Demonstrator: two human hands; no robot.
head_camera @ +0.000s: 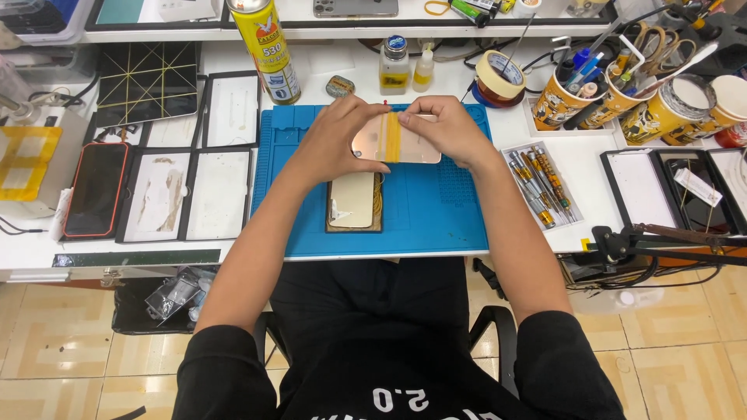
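Holding a smooth, rose-gold phone (pixel 395 141) flat above the blue rubber mat (pixel 436 210), the person grips it from both ends: the left hand (pixel 336 138) wraps its fingers around the left end, and the right hand (pixel 445 128) curls over the right end, fingertips pressed on a band of yellow rubber bands (pixel 393 137) wound around the phone's middle. Both hands are closed on the phone, not spread.

Just below it, on the mat, lies a cream-coloured rectangular panel (pixel 352 200) resting on a darker frame, with more yellow bands along its right edge.

Right of the mat, a shallow clear tray (pixel 511 152) holds a row of slim metal screwdrivers (pixel 537 187) with orange collars. Behind it stand several printed paper cups (pixel 562 105) stuffed with pens, tweezers, scissors and brushes. A roll of beige tape (pixel 498 76) sits near the mat's far corner, beside 2 small bottles (pixel 395 66). A tall yellow spray can (pixel 268 50) stands farther left. On the left side of the white bench lie flat black-rimmed trays (pixel 220 194) and a dark phone with an orange edge (pixel 96 189).
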